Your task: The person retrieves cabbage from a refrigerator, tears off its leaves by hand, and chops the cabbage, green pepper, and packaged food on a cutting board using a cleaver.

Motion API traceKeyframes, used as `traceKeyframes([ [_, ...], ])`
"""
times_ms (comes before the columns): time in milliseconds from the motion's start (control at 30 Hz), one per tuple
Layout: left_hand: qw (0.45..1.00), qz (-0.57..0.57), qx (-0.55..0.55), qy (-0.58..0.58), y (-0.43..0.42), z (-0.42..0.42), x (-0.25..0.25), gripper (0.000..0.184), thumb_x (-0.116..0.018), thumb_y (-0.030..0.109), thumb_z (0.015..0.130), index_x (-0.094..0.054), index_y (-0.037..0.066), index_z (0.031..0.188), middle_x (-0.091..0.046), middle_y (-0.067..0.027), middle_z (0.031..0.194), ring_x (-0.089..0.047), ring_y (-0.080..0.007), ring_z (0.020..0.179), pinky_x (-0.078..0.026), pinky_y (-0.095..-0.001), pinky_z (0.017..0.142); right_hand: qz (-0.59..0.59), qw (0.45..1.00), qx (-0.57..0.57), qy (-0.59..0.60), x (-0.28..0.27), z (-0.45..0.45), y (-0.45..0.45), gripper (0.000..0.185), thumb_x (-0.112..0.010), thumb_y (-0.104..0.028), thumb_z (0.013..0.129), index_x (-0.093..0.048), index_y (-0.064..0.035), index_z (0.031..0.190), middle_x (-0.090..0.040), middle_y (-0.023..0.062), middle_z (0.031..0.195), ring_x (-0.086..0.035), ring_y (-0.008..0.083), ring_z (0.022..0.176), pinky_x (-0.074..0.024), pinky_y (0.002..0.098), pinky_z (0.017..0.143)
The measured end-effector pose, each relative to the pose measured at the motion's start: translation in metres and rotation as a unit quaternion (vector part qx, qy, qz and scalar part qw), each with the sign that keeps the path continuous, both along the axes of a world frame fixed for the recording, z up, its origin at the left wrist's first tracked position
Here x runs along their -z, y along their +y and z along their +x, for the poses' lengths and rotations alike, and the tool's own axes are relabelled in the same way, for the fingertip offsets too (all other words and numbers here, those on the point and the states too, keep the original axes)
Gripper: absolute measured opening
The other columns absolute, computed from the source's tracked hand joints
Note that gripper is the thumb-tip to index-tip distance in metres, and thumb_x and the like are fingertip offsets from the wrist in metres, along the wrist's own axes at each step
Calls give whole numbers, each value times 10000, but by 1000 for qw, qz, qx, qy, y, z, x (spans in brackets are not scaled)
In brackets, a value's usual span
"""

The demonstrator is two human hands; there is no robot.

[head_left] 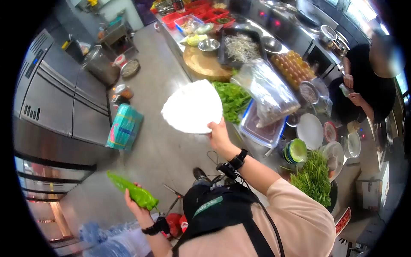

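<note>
A long green pepper (133, 191) lies across my left hand (139, 209), whose fingers are wrapped round it from below, out over the floor. My right hand (220, 136) pinches the near edge of a white, wavy-rimmed plate (193, 108) and holds it up in front of me. Its surface is too bright to make out detail. Beyond the plate, leafy green vegetables (232, 100) and a round wooden chopping board (204, 62) are on the counter, apart from my hands.
The counter on the right carries a black tray of sprouts (242, 48), eggs (293, 66), a lidded plastic box (261, 126), bowls (296, 150) and herbs (312, 177). A co-worker (368, 81) stands behind it. At left are steel cabinets (64, 85) and a turquoise package (125, 127) on the floor.
</note>
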State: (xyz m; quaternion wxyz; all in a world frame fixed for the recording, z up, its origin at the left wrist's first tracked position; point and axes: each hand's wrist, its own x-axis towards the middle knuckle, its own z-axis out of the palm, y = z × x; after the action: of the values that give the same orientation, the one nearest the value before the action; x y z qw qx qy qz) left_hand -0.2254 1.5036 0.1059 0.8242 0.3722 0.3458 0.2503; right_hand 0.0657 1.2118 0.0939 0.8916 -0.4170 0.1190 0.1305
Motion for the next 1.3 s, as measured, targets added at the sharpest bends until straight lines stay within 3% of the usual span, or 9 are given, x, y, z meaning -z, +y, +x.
traceKeyframes([
  [67, 1000, 6, 8, 26, 27, 32, -4, 402, -535, 331, 950, -551, 24, 1210, -634, -117, 1085, -621, -236, 954, -551, -395, 773, -22, 999, 37, 18, 11, 40, 21, 670, -474, 28, 755, -336, -97, 1399, -530, 107, 1237, -576, 206, 965, -465, 288, 574],
  [167, 997, 15, 39, 66, 104, 94, 5, 431, -561, 248, 919, -495, 41, 1291, -608, -128, 1130, -607, -267, 1013, -531, -433, 855, 31, 995, 98, 0, 31, 95, 47, 635, -448, 63, 758, -357, -79, 1370, -535, 114, 1244, -593, 255, 1067, -566, 360, 719],
  [233, 978, 99, 171, 62, 144, 167, 9, 484, -588, 175, 898, -443, 59, 1345, -584, -123, 1140, -606, -276, 1021, -514, -436, 892, 17, 993, 117, -11, 37, 125, 60, 629, -440, 71, 759, -365, -78, 1365, -528, 118, 1259, -586, 270, 1116, -574, 379, 819],
  [433, 868, 247, 428, 59, 188, 438, -2, 599, -674, 72, 848, -389, 44, 1375, -540, -81, 1179, -548, -199, 1069, -464, -333, 932, -21, 981, 190, 43, 56, 186, 88, 701, -427, 102, 763, -323, -86, 1430, -473, 128, 1358, -498, 272, 1245, -477, 391, 989],
  [633, 747, 301, 590, 58, 171, 646, 21, 646, -726, 96, 831, -387, 4, 1374, -548, -99, 1188, -538, -191, 1097, -458, -342, 950, -33, 964, 263, 7, 104, 260, 114, 746, -451, 108, 758, -280, -36, 1470, -428, 138, 1434, -422, 290, 1331, -371, 397, 1097],
  [900, 598, 440, 667, 60, 214, 821, 37, 648, -746, 158, 837, -399, -2, 1360, -591, -131, 1142, -571, -207, 1049, -469, -349, 920, -17, 929, 364, 65, 134, 320, 159, 739, -478, 116, 776, -291, -51, 1472, -438, 133, 1431, -449, 299, 1317, -404, 421, 1088],
  [1033, 462, 592, 659, 43, 225, 932, 62, 571, -737, 160, 811, -451, 8, 1282, -623, -220, 1041, -624, -340, 978, -489, -408, 864, -18, 899, 431, 78, 143, 335, 195, 770, -484, 114, 776, -272, -52, 1497, -436, 126, 1440, -448, 294, 1318, -383, 414, 1105],
  [1133, 450, 598, 663, -18, 217, 1015, 96, 538, -726, 167, 809, -470, 0, 1251, -608, -259, 1069, -605, -415, 978, -485, -436, 849, -71, 868, 484, 86, 127, 349, 236, 754, -561, -8, 787, -273, 1, 1484, -458, 142, 1398, -465, 281, 1273, -386, 387, 1079],
  [1300, 391, 603, 688, -98, 179, 1128, 138, 557, -707, 175, 810, -443, -4, 1268, -578, -273, 1135, -583, -447, 1017, -488, -474, 858, -122, 809, 570, 80, 90, 368, 302, 697, -523, 14, 811, -307, -4, 1474, -457, 148, 1403, -463, 296, 1284, -373, 408, 1097],
])
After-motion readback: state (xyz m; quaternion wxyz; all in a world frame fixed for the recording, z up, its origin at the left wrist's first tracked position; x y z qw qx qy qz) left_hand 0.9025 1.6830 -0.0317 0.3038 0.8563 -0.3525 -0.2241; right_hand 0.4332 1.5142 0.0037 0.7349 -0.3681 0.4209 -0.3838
